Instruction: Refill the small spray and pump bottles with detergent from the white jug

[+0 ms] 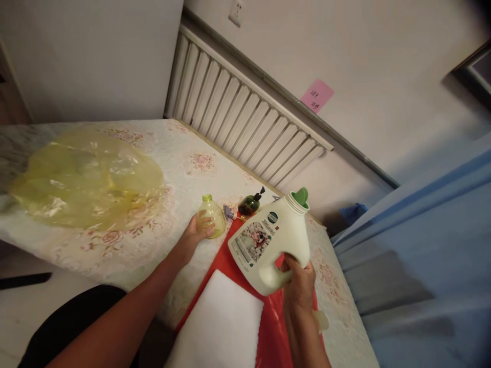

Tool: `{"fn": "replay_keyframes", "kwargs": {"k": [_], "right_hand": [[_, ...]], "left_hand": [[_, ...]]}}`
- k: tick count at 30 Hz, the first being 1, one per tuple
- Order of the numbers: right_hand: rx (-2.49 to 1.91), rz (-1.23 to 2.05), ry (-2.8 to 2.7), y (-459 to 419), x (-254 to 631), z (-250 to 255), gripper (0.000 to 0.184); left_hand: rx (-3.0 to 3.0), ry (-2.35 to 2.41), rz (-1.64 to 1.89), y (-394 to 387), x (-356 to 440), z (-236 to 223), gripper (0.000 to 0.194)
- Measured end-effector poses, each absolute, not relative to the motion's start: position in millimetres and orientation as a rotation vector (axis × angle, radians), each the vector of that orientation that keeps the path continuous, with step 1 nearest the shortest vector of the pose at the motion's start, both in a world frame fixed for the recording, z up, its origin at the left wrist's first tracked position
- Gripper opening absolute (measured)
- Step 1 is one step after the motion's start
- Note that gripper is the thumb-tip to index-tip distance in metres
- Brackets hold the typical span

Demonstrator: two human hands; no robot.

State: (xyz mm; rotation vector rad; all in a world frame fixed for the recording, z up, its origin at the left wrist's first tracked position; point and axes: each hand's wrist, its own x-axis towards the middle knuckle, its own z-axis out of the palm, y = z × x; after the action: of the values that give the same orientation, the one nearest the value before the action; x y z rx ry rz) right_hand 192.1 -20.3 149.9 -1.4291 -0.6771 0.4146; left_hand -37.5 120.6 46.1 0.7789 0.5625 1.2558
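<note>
Yellow plastic forms the small bottle [215, 219], upright near the centre of the frame; the left hand [193, 234] curls round its side, probably to steady it. Right of centre, the right hand [301, 278] is closed round the handle of the jug [268, 245], a grip that suits its bulk. Its mouth faces upper right, away from the small bottle, likely keeping the contents in.

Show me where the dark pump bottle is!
In the head view's middle, the dark pump bottle sits right of the grey nozzle, left of the big jug.
</note>
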Motion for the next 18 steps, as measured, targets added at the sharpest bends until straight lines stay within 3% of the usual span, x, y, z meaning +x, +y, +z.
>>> {"fn": "replay_keyframes", "kwargs": {"k": [9, 18], "right_hand": [[-1.55, 0.371, -0.735, -65, 211, 206, 0.017], [-1.875, 0.326, -0.777, -106, 257, 203, 0.028]], "left_hand": [[0.982, 0.383, 1.037, 104, -14, 44, 0.084], [1.515, 0.621, 0.974, 87, 3, 36, 0.085]]}}
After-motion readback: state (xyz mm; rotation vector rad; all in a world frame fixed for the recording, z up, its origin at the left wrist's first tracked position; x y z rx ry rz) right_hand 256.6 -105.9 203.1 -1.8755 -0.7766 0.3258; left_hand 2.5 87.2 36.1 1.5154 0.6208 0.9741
